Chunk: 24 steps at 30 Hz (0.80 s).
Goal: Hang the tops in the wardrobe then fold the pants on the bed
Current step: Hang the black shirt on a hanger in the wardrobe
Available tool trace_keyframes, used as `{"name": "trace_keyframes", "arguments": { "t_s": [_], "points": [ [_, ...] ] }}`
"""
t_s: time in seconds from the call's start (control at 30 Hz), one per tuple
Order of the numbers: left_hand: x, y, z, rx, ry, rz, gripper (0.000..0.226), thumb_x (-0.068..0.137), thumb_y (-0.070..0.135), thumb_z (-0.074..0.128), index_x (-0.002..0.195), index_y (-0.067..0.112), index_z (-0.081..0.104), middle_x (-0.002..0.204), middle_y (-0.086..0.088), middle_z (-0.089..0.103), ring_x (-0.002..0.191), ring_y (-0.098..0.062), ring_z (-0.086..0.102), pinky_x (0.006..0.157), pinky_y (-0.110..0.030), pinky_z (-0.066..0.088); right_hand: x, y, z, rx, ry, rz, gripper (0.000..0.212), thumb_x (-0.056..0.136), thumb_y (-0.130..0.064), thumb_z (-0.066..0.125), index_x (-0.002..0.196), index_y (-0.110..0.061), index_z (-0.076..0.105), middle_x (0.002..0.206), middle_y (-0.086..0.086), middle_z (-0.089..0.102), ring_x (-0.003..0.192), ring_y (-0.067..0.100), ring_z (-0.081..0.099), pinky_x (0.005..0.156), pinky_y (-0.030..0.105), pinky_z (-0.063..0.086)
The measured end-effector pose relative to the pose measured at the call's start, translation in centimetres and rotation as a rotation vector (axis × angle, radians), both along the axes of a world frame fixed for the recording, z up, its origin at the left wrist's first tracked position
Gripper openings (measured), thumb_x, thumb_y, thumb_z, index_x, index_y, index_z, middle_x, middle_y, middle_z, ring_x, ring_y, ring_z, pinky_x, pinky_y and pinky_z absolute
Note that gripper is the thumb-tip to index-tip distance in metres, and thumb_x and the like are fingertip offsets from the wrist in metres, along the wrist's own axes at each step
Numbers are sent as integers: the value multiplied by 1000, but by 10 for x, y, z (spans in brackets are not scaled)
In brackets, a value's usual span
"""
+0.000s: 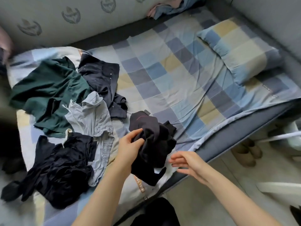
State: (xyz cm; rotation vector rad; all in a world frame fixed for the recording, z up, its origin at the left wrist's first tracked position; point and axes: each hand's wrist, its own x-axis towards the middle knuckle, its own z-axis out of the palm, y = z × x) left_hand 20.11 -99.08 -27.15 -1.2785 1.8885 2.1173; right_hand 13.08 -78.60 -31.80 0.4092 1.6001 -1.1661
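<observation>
Several garments lie on the bed (pixel 171 75), which has a checked blue and yellow sheet. My left hand (pixel 130 144) grips a crumpled black garment (pixel 156 144) near the bed's front edge and holds it slightly up. My right hand (pixel 187 163) hovers just right of it, fingers straight, holding nothing. On the left lie a dark green garment (pixel 48 90), a navy garment (pixel 102 79), a light grey garment (pixel 92 118) with an elastic waist, and a thin black garment (pixel 61 167).
A checked pillow (pixel 239 48) lies at the bed's far right. More clothes (pixel 169 8) are bunched at the far edge against the grey wall. Slippers (pixel 246 152) stand on the floor below the bed edge. Something white (pixel 280 190) lies on the floor at right.
</observation>
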Motion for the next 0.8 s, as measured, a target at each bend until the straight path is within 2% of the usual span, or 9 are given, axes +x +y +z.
{"name": "trace_keyframes", "arguments": {
  "t_s": [0.17, 0.23, 0.33, 0.43, 0.53, 0.6, 0.67, 0.73, 0.8],
  "points": [
    [58, 47, 82, -292, 95, -582, 49, 78, -5, 56, 115, 24, 71, 99, 28, 66, 88, 18, 59, 76, 2, 40, 40, 2, 45, -144, -136, -373, 63, 95, -61, 34, 100, -8, 68, 87, 10, 73, 84, 27, 65, 76, 37, 51],
    [85, 63, 103, -398, 148, -795, 49, 77, 1, 57, 117, 27, 70, 106, 30, 65, 94, 26, 52, 81, 5, 35, 53, 1, 65, -155, -117, -435, 47, 96, -50, 46, 99, -9, 70, 87, 10, 73, 80, 25, 67, 69, 33, 53],
    [123, 74, 118, -458, 207, -963, 50, 78, 5, 55, 122, 26, 69, 119, 20, 66, 111, 17, 50, 88, 4, 33, 77, 9, 86, 5, 161, -425, 14, 94, -11, 54, 84, -11, 63, 79, 7, 66, 68, 19, 60, 55, 23, 43],
    [151, 71, 125, -428, 169, -972, 49, 83, 8, 55, 125, 30, 65, 115, 27, 63, 100, 15, 57, 85, -3, 41, 95, 25, 105, 122, 535, -292, 20, 94, -11, 54, 74, -11, 52, 72, 10, 48, 70, 20, 44, 62, 28, 34],
    [169, 69, 133, -305, 179, -877, 41, 85, 5, 58, 118, 29, 67, 111, 15, 69, 101, 3, 63, 92, -22, 49, 112, 46, 143, 346, 929, -137, 43, 92, -15, 56, 57, -17, 30, 55, 3, 31, 59, 21, 32, 56, 34, 25],
    [176, 72, 141, -131, 164, -780, 26, 91, 13, 62, 111, 29, 65, 100, 11, 71, 85, 0, 65, 76, -15, 50, 128, 59, 169, 378, 1098, -197, 45, 93, -18, 55, 57, -18, 28, 50, -5, 29, 54, 17, 31, 51, 30, 25],
    [177, 80, 148, 19, 66, -684, 14, 95, 30, 59, 108, 27, 64, 88, 9, 67, 66, 0, 60, 59, -13, 44, 140, 74, 194, 159, 1028, -398, 31, 96, -20, 53, 66, -13, 52, 65, -4, 57, 69, 20, 54, 65, 16, 40],
    [172, 90, 149, 126, -41, -650, 20, 98, 35, 54, 109, 22, 65, 78, 5, 66, 57, -5, 56, 52, -20, 41, 153, 91, 216, -178, 825, -624, 23, 99, -19, 48, 97, -9, 69, 106, 10, 71, 102, 26, 65, 93, 33, 49],
    [160, 102, 150, 149, -74, -649, 19, 99, 25, 52, 111, 14, 62, 74, 0, 67, 57, -14, 58, 55, -25, 46, 168, 113, 240, -404, 758, -766, 29, 99, -16, 45, 99, -13, 73, 112, 15, 70, 105, 27, 66, 88, 38, 53]
  ]
}}
